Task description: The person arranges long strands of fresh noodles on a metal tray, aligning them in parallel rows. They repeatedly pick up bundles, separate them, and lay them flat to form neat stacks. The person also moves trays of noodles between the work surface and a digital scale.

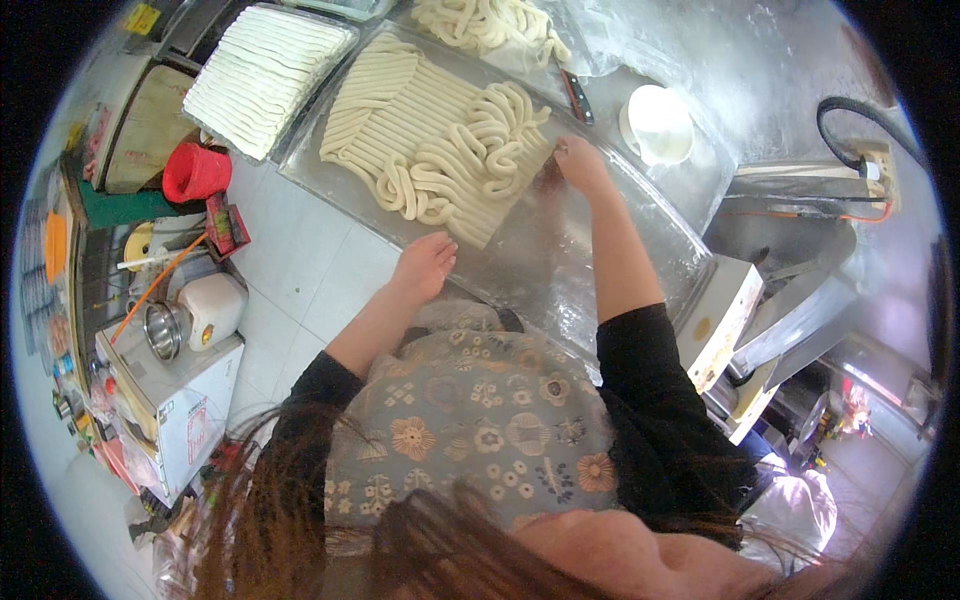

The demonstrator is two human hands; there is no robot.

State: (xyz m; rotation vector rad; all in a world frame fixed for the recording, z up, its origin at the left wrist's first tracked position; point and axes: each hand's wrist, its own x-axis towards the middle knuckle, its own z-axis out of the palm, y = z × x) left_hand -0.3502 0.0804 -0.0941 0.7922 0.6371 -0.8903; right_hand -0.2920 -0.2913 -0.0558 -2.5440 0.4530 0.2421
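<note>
Long ropes of pale dough lie side by side in rows across a shiny metal tray. Toward the right and the near side, some ropes form loose loops on top of the rows. My right hand is at the right border of the dough, its fingers curled down beside the rope ends. Whether a rope end is pinched there is hidden. At the tray's near edge is my left hand, just short of the dough, with its fingers slightly apart and nothing visible in them.
Beyond the tray lie a heap of dough ropes, a knife with a black handle and a white bowl. A second tray of white strips adjoins at left. Left of me are a red bucket and a steel bowl.
</note>
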